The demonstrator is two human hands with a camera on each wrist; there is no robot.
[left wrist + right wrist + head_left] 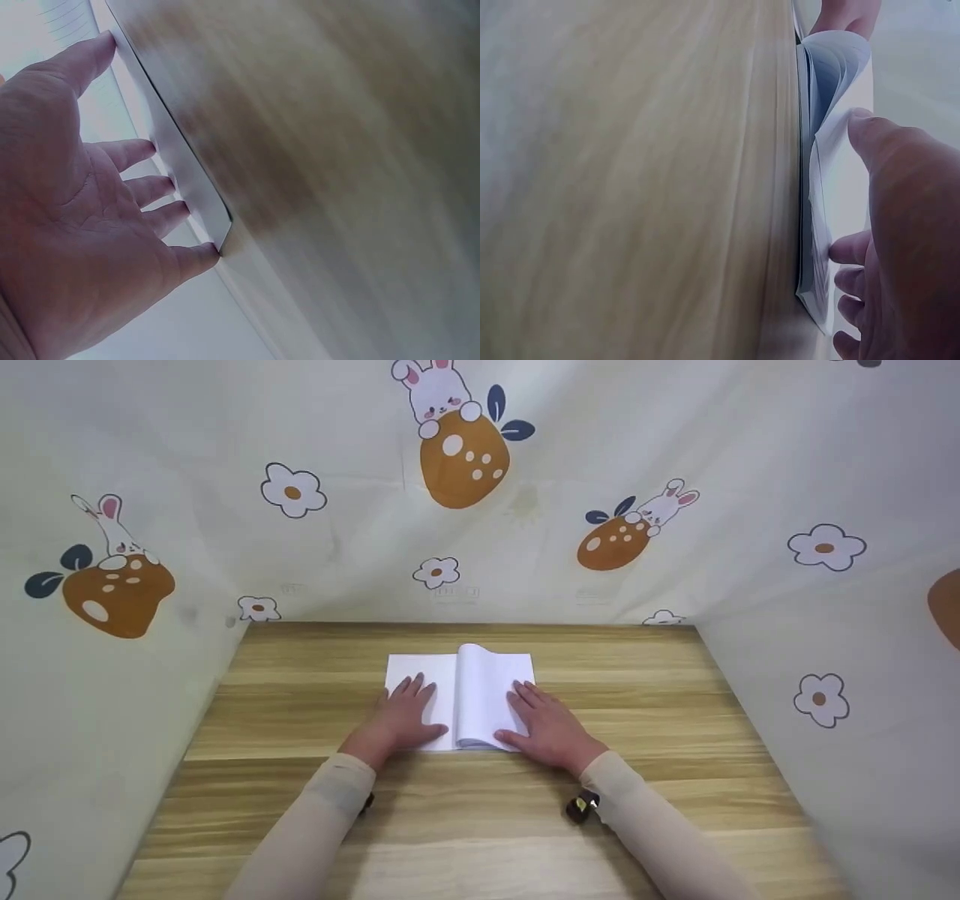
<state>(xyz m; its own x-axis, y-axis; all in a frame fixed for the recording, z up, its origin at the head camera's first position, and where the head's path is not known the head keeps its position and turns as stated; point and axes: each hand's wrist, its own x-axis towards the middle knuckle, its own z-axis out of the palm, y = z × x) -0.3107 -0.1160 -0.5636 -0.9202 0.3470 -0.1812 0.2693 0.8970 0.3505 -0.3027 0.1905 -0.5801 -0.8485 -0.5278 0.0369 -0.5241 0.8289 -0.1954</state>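
A notebook with white pages (487, 690) lies spread on the wooden table, its right-hand pages bulging up in a curve beside the spine. On the left page rests my left hand (405, 716), fingers spread and thumb toward the spine. My right hand (551, 727) lies on the right-hand pages near their outer edge, fingertips and thumb touching the paper. Faint ruled lines show on the paper in the left wrist view. From the right wrist, the loose pages (844, 71) arch above the stack under them, with my right thumb (866, 135) against the top sheet.
The wooden table (480, 825) reaches back to a pale cloth (360, 547) printed with rabbits and flowers, which hangs at the back and on both sides. A small dark device (581, 806) sits at the right wrist.
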